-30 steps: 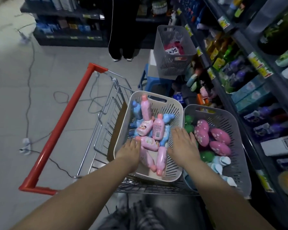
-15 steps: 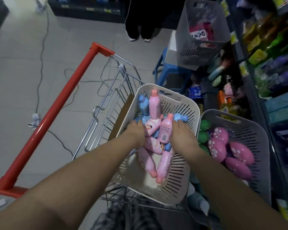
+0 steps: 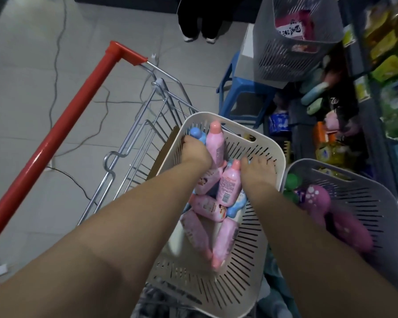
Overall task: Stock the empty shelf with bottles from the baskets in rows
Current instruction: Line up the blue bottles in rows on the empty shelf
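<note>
We reach both hands into the cream basket [image 3: 260, 267] in the cart [image 3: 133, 143]. Left hand [image 3: 194, 152] curls by a blue bottle [image 3: 197, 134], right hand [image 3: 259, 169] beside a pink bottle [image 3: 230, 184]; grip on either unclear. Loose pile may slide, bottles could drop.

A cart [image 3: 133, 143] stands left of centre, its handle [image 3: 55, 131] along the left side. A basket [image 3: 257, 255] sits in the cart, at its right. Bottles [image 3: 216, 230] lie heaped inside this basket. The left hand [image 3: 197, 153] is in the basket's far left corner, among the bottles. The right hand [image 3: 259, 169] is in the basket against its right wall. A second basket [image 3: 377, 203] sits just right of the first, touching it, with further containers [image 3: 345, 223] inside. A stool [image 3: 234, 92] stands beyond both baskets; a third basket [image 3: 294, 56] rests on it. Shelving [image 3: 384, 72] runs along the right edge. A person's feet [image 3: 199, 39] stand beyond the cart. Cables [image 3: 78, 143] lie on the floor, left of the cart.
</note>
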